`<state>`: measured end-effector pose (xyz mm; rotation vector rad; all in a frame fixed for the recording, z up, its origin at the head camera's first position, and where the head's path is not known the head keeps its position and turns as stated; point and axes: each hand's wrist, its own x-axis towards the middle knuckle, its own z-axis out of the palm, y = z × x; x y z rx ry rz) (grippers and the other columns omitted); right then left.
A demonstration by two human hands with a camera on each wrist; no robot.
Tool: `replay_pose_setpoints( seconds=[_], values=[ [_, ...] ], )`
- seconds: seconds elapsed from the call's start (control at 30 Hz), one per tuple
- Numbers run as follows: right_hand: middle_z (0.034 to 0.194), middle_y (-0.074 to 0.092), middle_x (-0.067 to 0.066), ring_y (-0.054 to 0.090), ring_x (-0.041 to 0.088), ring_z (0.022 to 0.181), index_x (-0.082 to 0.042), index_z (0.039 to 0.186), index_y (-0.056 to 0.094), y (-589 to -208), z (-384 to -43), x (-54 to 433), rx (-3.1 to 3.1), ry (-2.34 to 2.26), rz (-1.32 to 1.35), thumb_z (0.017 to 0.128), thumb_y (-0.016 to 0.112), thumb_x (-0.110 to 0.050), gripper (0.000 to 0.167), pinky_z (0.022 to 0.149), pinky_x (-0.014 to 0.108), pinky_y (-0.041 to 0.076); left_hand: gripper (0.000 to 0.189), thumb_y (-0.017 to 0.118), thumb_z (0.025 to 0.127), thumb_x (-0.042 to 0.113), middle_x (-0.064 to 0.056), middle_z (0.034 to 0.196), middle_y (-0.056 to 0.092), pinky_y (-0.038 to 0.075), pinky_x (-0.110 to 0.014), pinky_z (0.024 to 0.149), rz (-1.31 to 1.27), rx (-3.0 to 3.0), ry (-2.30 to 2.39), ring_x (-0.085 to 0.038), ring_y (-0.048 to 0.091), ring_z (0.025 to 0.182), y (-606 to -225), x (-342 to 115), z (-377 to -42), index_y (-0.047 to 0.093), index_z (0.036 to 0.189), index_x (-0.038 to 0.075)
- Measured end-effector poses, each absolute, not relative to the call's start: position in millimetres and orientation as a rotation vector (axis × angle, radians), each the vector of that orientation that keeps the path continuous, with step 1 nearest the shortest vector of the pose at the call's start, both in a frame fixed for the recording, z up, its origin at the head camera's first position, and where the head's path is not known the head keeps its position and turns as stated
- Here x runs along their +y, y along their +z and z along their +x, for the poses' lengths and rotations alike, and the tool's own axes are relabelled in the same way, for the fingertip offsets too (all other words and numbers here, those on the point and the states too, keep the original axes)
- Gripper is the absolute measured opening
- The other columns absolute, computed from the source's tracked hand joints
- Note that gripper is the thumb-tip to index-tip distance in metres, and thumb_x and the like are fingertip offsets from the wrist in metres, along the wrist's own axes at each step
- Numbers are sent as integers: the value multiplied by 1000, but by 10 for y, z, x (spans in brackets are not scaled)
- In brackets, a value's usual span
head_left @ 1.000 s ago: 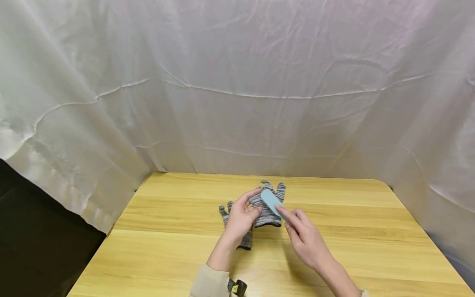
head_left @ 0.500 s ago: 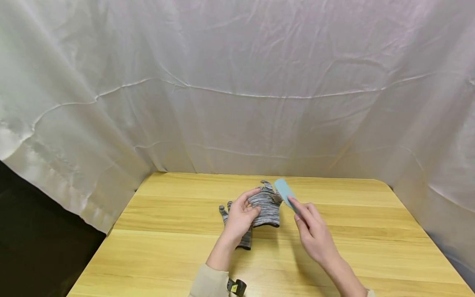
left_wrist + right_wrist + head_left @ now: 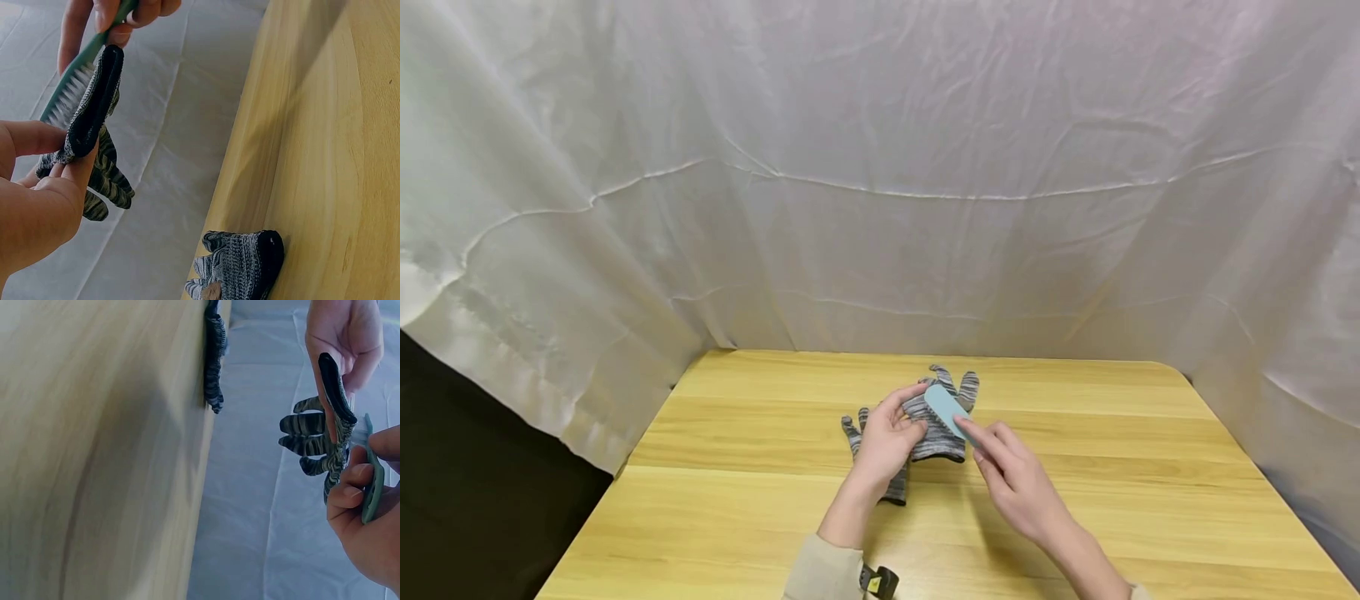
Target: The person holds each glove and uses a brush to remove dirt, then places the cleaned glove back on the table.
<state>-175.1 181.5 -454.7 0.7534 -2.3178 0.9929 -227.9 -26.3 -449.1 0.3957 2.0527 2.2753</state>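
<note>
My left hand (image 3: 883, 442) pinches a grey-and-black striped knit glove (image 3: 938, 443) between thumb and fingers, holding it raised with its fingers pointing away. In my right hand (image 3: 1018, 483) is a light blue-green brush (image 3: 946, 410), forefinger stretched along its back. The white bristles (image 3: 72, 94) face the glove's palm side and meet the fabric in the left wrist view. From the right wrist, the brush handle (image 3: 375, 487) shows within the curled fingers. A second matching glove (image 3: 895, 487) lies on the table below my left hand, with a brown patch (image 3: 212, 290) on it.
The wooden table (image 3: 1112, 500) spreads out around both hands. Pale fabric curtain (image 3: 880, 250) hangs behind it and along the sides. A black area (image 3: 475, 475) borders the left, and a dark wrist strap device (image 3: 880, 581) sits at my left cuff.
The brush swung right and up off the glove half a second ago, baring a brown patch, and is now back left across it. My left hand keeps its place.
</note>
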Motion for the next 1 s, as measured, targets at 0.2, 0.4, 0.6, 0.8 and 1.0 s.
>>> replay_pose_setpoints(
  seconds=[0.2, 0.4, 0.6, 0.8, 1.0],
  values=[
    [96, 56, -6, 43, 0, 72, -14, 146, 62, -4579, -1776, 1822, -2359, 1005, 703, 95, 61, 11, 57, 58, 20, 45, 56, 61, 94, -9, -16, 157, 48, 37, -15, 47, 389, 2044, 2281, -4, 39, 55, -4499, -275, -2288, 59, 146, 12],
    [96, 57, -3, 43, 1, 71, -14, 146, 61, -4596, -1802, 1851, -2380, 1008, 658, 96, 60, 10, 56, 58, 21, 45, 56, 60, 95, -8, -17, 157, 47, 37, -16, 48, 389, 2027, 2290, -4, 39, 54, -4500, -289, -2281, 58, 147, 11],
    [95, 57, -1, 43, 1, 71, -13, 144, 63, -4609, -1835, 1880, -2360, 1011, 637, 96, 60, 11, 54, 59, 22, 43, 55, 60, 95, -8, -17, 156, 48, 38, -15, 49, 390, 2014, 2301, -3, 39, 55, -4503, -293, -2288, 57, 148, 10],
    [96, 57, -3, 43, 3, 70, -13, 145, 62, -4611, -1854, 1932, -2383, 1030, 591, 98, 59, 8, 52, 58, 23, 43, 56, 60, 95, -8, -16, 156, 48, 38, -15, 51, 367, 2033, 2290, -3, 39, 56, -4490, -306, -2283, 57, 148, 12],
    [99, 58, 1, 45, 6, 71, -11, 146, 60, -4591, -1890, 2023, -2375, 1061, 453, 99, 57, 8, 51, 59, 24, 43, 57, 61, 93, -9, -16, 152, 51, 41, -15, 56, 341, 2054, 2310, -3, 38, 58, -4470, -326, -2295, 59, 146, 12]
  ],
)
